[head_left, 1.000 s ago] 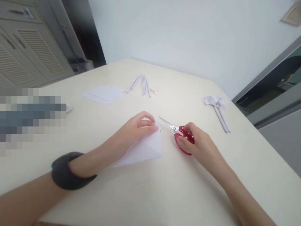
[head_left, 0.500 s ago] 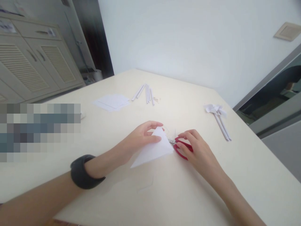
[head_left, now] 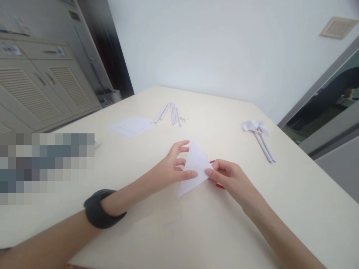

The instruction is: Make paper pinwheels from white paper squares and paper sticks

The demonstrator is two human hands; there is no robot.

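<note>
A folded white sheet of paper (head_left: pixel 196 160), triangular in outline, is held up over the table between my two hands. My left hand (head_left: pixel 175 166) has its thumb across the front of the sheet, with the other fingers curved at its left edge and partly behind it. At the right corner, my right hand (head_left: pixel 227 173) pinches the paper between thumb and fingers. Red-handled scissors (head_left: pixel 220 185) lie on the table just behind the right hand; their blades are hidden by the paper and hand.
White paper sheets (head_left: pixel 130 126) lie at the back left, with several rolled paper sticks (head_left: pixel 174 114) beside them. Two paper pinwheels (head_left: pixel 259 130) on sticks rest at the right. A thin paper scrap (head_left: pixel 174 223) lies near the front. The pale table (head_left: pixel 224 231) meets a wall behind.
My right hand has let go of the scissors and now grips the paper's right corner. The paper has shifted slightly right and turned, while my left hand's fingers have spread.
</note>
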